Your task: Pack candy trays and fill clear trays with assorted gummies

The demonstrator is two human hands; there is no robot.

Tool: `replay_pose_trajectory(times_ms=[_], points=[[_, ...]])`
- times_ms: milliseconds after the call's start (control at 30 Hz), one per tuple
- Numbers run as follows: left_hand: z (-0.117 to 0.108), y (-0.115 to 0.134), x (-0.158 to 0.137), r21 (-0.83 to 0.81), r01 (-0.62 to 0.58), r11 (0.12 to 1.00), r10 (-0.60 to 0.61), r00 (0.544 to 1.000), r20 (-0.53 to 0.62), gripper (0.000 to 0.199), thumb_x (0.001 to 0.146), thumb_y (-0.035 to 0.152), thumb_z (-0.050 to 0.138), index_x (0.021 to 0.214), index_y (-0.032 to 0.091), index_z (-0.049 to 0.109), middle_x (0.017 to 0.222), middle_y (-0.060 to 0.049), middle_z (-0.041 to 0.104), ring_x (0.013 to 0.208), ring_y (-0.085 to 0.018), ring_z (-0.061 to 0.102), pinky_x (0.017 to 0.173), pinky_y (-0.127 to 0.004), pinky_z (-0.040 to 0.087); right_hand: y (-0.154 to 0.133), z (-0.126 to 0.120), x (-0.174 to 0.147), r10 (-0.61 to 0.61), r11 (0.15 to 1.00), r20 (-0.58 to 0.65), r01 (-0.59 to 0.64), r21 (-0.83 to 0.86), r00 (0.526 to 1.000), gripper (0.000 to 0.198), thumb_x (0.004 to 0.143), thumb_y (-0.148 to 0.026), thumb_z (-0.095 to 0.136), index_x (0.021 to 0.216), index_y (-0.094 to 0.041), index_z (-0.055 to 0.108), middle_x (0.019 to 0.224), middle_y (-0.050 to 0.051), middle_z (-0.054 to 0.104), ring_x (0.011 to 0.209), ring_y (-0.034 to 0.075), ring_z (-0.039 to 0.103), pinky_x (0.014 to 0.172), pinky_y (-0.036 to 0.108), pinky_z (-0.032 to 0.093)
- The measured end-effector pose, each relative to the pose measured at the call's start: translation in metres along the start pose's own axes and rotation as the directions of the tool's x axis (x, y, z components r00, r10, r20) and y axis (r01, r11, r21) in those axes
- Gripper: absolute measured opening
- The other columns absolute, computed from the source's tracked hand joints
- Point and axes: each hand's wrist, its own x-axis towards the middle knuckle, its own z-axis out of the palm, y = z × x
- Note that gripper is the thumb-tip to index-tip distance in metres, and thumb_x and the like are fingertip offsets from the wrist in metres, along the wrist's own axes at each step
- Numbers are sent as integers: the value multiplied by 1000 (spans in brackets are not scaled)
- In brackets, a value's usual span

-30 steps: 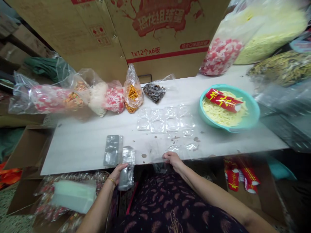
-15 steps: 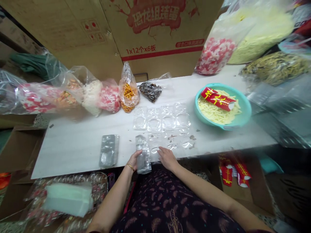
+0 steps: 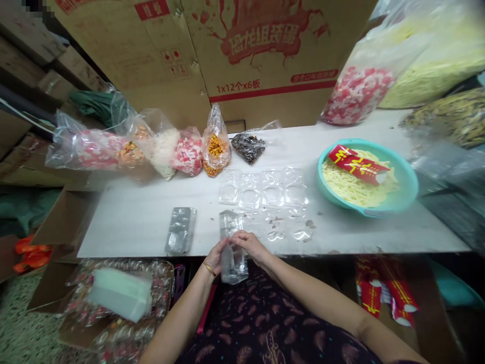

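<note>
My left hand (image 3: 215, 258), a bangle on its wrist, grips the left side of a stack of clear plastic trays (image 3: 235, 270) at the table's front edge. From the other side my right hand (image 3: 250, 245) reaches over the stack, its fingers bent and pressed to the upper tray near my left fingertips. Whether it has parted one tray from the rest is hidden. Just beyond, clear trays with round hollows (image 3: 273, 189) lie in two rows on the white table (image 3: 129, 217). A second stack of clear trays (image 3: 181, 230) rests to the left.
A turquoise basin (image 3: 407, 189) of pale strips, with red packets (image 3: 358, 164) on top, stands right. Along the back are a bag of yellow-orange bits (image 3: 215, 151), a dark-filled bag (image 3: 248, 146) and pink-and-white bags (image 3: 188, 154). Large cartons (image 3: 265, 103) stand behind; packaged goods (image 3: 121, 293) sit below left.
My right hand has moved left from the laid-out trays onto the stack in my left hand. The view has shifted, so everything on the table appears farther right.
</note>
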Motion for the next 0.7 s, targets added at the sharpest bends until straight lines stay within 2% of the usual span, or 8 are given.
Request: replay_pose_trajectory(times_ms=[100, 200, 367, 533, 700], points=[[7, -7, -3, -34, -7, 999, 7, 1000, 7, 46, 62, 48, 64, 91, 13, 60, 79, -9, 66, 85, -26, 61, 79, -37, 44, -4, -4, -6, -12, 1000, 24, 12, 7, 1000, 25, 56, -40, 71, 67, -18, 68, 76, 0, 55, 70, 12, 52, 67, 25, 42], [10, -14, -6, -106, -1, 994, 7, 998, 58, 48, 63, 50, 63, 93, 12, 60, 85, -10, 66, 87, -25, 61, 82, -37, 43, -5, -5, -10, 30, 999, 54, -32, 32, 998, 25, 52, -40, 73, 65, -19, 69, 73, -2, 54, 64, 10, 50, 61, 24, 42], [1, -14, -6, -173, -18, 985, 36, 994, 99, 43, 65, 49, 63, 86, 12, 62, 76, -9, 67, 87, -27, 61, 84, -39, 43, -3, 2, -4, 48, 993, 53, -53, 101, 997, 27, 47, -40, 76, 64, -19, 70, 73, -2, 54, 59, 9, 50, 60, 25, 42], [-20, 14, -1, -138, 28, 990, -4, 986, 168, 41, 71, 47, 58, 90, 11, 62, 74, -9, 66, 80, -24, 63, 82, -39, 44, -5, 22, 17, 41, 983, 30, -46, 177, 999, 29, 42, -38, 78, 64, -20, 71, 72, -2, 54, 61, 9, 51, 62, 26, 43], [-57, 54, -6, -65, 98, 993, -86, 982, 167, 45, 71, 48, 58, 95, 11, 61, 78, -10, 67, 75, -22, 64, 78, -37, 46, 7, 68, 38, 72, 961, -64, -52, 273, 995, 25, 46, -35, 77, 62, -18, 69, 72, -2, 54, 58, 8, 49, 61, 26, 41]])
